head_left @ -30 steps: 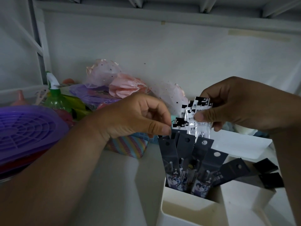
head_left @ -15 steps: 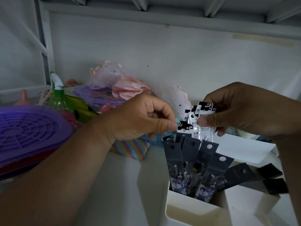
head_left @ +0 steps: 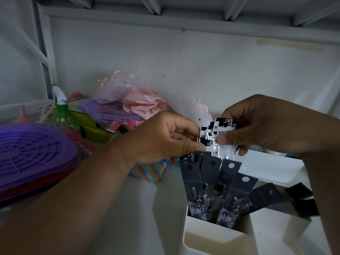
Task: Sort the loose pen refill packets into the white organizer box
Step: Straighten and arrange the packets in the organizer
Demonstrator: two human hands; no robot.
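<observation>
One head-worn view looks forward and down, close over the shelf (head_left: pixel 139 208).

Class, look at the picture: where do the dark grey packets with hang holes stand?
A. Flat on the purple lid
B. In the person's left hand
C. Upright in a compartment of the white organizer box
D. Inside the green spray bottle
C: the dark grey packets stand upright in a compartment of the white organizer box, below both hands.
</observation>
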